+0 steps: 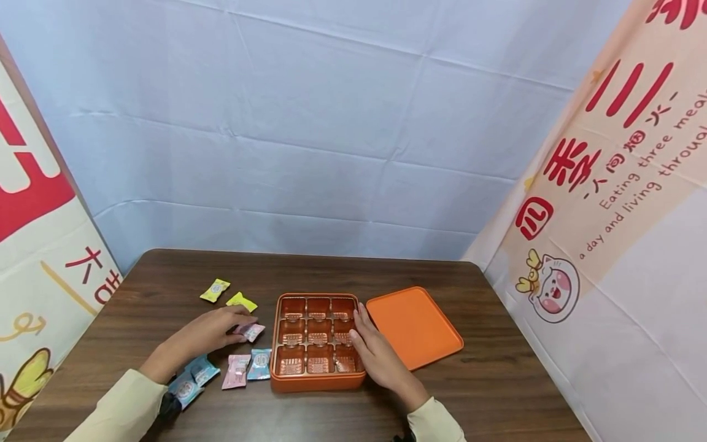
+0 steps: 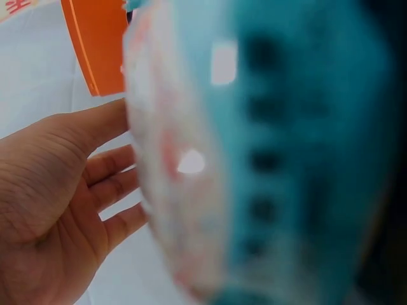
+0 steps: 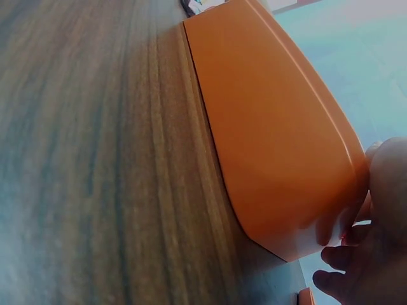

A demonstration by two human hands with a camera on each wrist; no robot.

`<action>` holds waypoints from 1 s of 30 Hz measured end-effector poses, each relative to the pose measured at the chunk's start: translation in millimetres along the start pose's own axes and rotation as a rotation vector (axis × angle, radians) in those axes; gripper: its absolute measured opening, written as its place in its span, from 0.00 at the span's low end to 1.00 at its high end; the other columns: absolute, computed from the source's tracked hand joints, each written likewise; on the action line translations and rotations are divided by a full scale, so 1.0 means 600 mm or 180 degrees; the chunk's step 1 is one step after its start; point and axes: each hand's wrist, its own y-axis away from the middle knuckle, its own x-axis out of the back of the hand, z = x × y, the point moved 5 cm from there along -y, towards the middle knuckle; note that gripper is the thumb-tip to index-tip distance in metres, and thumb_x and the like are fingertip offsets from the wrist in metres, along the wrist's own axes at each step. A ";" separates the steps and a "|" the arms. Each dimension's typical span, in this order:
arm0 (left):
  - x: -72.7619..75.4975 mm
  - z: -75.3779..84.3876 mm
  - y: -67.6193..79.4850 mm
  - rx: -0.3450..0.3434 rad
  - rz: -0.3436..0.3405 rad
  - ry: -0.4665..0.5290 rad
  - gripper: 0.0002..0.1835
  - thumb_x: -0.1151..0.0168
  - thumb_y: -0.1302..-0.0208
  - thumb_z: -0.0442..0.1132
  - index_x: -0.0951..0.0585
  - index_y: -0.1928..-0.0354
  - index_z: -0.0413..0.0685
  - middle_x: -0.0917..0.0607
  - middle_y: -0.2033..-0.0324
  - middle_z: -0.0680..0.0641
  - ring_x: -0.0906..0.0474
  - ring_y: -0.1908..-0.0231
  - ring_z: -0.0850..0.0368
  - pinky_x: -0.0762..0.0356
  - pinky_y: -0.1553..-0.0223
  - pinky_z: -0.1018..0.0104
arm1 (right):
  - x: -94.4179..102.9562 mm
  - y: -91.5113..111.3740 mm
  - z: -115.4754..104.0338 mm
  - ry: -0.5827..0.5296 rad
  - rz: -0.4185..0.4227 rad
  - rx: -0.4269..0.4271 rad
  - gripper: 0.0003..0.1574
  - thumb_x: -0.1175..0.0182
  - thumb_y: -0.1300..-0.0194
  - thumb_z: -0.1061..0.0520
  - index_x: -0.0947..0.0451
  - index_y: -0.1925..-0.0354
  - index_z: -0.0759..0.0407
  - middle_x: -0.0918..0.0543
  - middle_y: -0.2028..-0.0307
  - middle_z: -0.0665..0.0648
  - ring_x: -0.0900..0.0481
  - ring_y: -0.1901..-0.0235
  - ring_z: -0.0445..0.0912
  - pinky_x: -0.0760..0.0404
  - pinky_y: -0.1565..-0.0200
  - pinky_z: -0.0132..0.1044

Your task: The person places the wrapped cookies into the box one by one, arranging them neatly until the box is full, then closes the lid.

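My left hand (image 1: 218, 328) is left of the box, its thumb and fingertips pinching a small pink wrapped candy (image 1: 254, 332). In the left wrist view a blurred blue candy packet (image 2: 273, 152) fills much of the picture and hides the fingertips of my left hand (image 2: 63, 190). The orange square box (image 1: 317, 383) has an inner tray of several compartments, with none of the candies in them. My right hand (image 1: 378, 356) holds the box's right wall, thumb over the rim. In the right wrist view fingers (image 3: 337, 257) are at the outer corner.
Two yellow candies (image 1: 215, 290) lie at the back left. A pink candy (image 1: 236, 371) and a blue candy (image 1: 259, 364) lie beside the box. More blue candies (image 1: 186, 388) are by my left wrist. The orange lid (image 1: 414, 328) lies right of the box on the wooden table (image 1: 486, 380).
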 end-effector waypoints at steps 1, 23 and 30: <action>0.000 0.000 -0.001 0.0000 0.0015 0.0004 0.22 0.28 0.36 0.40 0.16 0.41 0.43 0.18 0.49 0.46 0.20 0.58 0.57 0.20 0.64 0.62 | 0.000 0.000 0.001 -0.0004 -0.0003 0.0000 0.37 0.57 0.17 0.46 0.49 0.21 0.62 0.59 0.20 0.51 0.53 0.23 0.50 0.46 0.26 0.56; -0.002 0.004 -0.011 0.0315 -0.0030 0.0121 0.16 0.24 0.40 0.40 0.12 0.52 0.42 0.20 0.59 0.51 0.28 0.65 0.60 0.21 0.64 0.62 | 0.001 -0.001 0.002 0.0006 0.0011 -0.0007 0.36 0.56 0.17 0.47 0.48 0.21 0.62 0.58 0.20 0.50 0.53 0.23 0.49 0.46 0.26 0.55; -0.003 -0.001 -0.011 0.0481 0.0006 0.0289 0.13 0.23 0.43 0.37 0.13 0.55 0.48 0.18 0.59 0.52 0.24 0.62 0.61 0.18 0.59 0.60 | 0.000 -0.001 0.004 -0.0016 0.0018 -0.0039 0.36 0.56 0.17 0.47 0.48 0.21 0.61 0.57 0.20 0.50 0.53 0.23 0.49 0.46 0.26 0.55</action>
